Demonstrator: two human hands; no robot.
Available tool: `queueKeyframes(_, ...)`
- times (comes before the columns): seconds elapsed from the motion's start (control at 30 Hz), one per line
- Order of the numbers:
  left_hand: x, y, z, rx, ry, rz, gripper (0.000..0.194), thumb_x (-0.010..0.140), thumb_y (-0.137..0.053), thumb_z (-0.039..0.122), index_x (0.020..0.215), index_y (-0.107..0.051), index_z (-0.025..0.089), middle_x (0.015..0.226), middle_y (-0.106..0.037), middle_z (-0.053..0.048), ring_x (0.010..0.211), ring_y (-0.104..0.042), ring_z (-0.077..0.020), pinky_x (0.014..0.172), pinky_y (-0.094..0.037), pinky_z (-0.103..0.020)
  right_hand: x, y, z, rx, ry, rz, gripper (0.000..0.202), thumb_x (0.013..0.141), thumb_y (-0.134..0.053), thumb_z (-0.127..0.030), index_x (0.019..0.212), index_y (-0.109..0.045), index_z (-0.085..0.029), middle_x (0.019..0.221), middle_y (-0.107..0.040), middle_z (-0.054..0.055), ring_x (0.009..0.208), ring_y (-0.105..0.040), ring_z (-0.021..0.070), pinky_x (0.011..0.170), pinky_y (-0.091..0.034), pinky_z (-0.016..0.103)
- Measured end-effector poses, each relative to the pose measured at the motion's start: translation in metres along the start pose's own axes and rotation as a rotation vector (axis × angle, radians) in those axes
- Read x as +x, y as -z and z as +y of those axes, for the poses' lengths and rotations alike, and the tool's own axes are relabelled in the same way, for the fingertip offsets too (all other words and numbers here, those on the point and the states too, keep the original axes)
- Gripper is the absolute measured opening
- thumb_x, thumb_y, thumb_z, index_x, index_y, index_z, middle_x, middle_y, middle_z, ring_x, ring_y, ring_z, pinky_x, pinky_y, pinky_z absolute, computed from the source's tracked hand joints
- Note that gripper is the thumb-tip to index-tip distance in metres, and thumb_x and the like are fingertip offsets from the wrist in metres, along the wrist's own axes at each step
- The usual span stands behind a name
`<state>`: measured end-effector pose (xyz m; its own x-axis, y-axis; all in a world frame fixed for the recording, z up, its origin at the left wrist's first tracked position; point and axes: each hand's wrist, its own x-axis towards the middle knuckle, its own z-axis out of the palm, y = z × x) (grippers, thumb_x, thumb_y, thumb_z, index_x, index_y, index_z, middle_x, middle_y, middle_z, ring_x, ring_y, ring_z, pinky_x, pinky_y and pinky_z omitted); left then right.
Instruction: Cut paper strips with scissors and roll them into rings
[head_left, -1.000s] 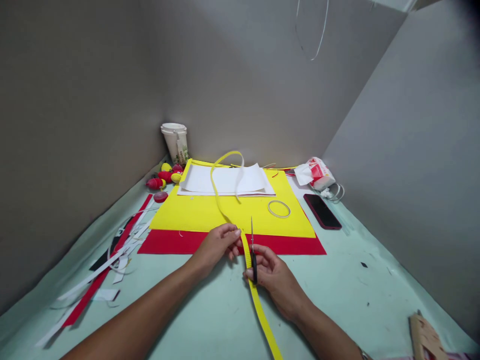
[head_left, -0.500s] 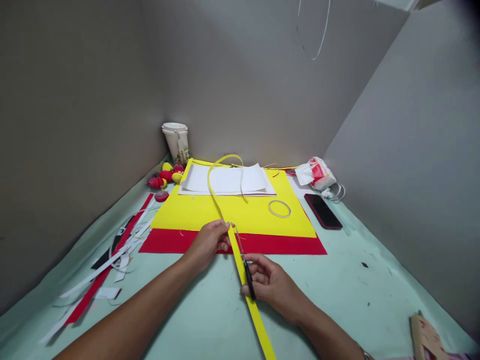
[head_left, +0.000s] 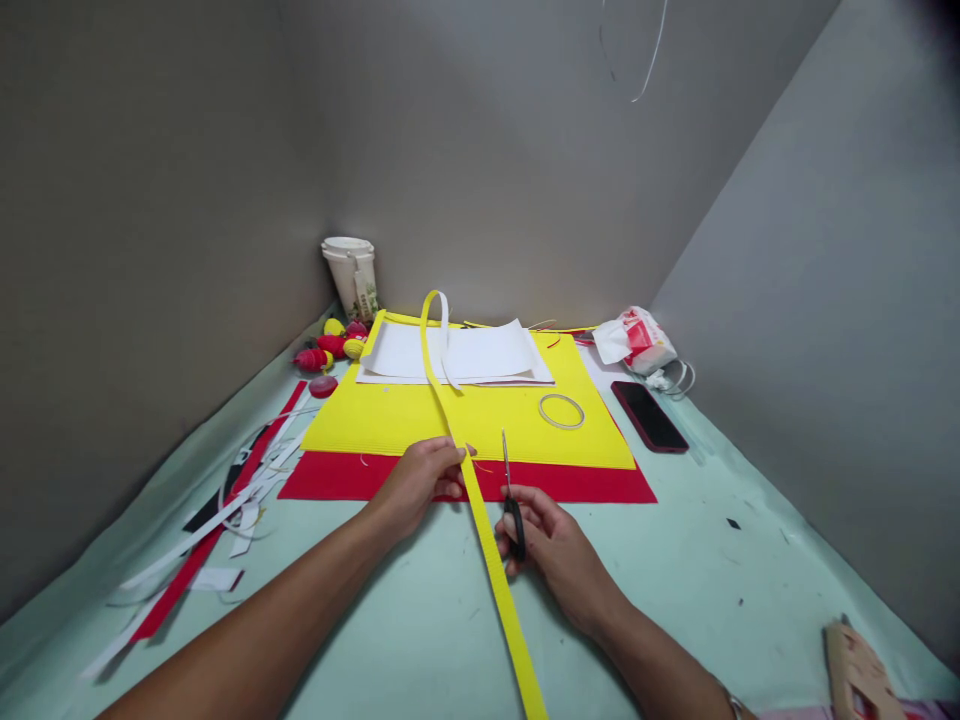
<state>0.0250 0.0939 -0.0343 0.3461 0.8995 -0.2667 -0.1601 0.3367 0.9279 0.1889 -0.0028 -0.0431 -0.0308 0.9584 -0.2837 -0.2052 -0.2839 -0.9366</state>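
A long yellow strip runs from the bottom edge up over the sheets, its far end curling over to show a white underside. My left hand pinches it near the front edge of the yellow sheets. Small black-handled scissors are in my right hand, blades pointing away and apart from the strip, just to its right. Beneath the strip lie a yellow sheet stack, a red sheet and white paper.
Red and white strips lie at the left. Behind them are small red and yellow spools and a paper cup. A white ring rests on the yellow sheet. At the right are a phone, a tissue pack and a wooden piece.
My right hand and the scissors have moved right, away from the strip. The strip's far loop has narrowed and shows more white. My left hand keeps its hold.
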Motion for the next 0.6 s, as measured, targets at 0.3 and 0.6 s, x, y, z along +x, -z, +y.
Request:
queueKeyframes(0.3,0.0029,0.0011,-0.0036,0.001,-0.017,0.039,0.023,0.073,-0.071,0.033,0.070,-0.061,0.012,0.057,-0.055,0.001,0.048,-0.050,-0.0078,0.046,-0.041,-0.019,-0.0025,-0.0003,-0.0022,-0.039,-0.002,-0.040,0.044,0.075,-0.069,-0.041,0.108,-0.055,-0.016,0.074,-0.060,0.000,0.063,-0.061,0.0142,0.051,-0.050,0.025)
queueKeyframes(0.6,0.0010,0.0007,0.0004,-0.036,-0.005,-0.029,0.022,0.076,-0.070,0.032,0.075,-0.062,0.011,0.069,-0.063,-0.004,0.060,-0.058,-0.0096,0.059,-0.049,-0.020,-0.0006,0.0022,0.0025,-0.074,0.013,-0.049,0.039,0.081,-0.062,-0.043,0.110,-0.055,-0.018,0.076,-0.060,0.000,0.061,-0.058,0.0126,0.048,-0.049,0.023)
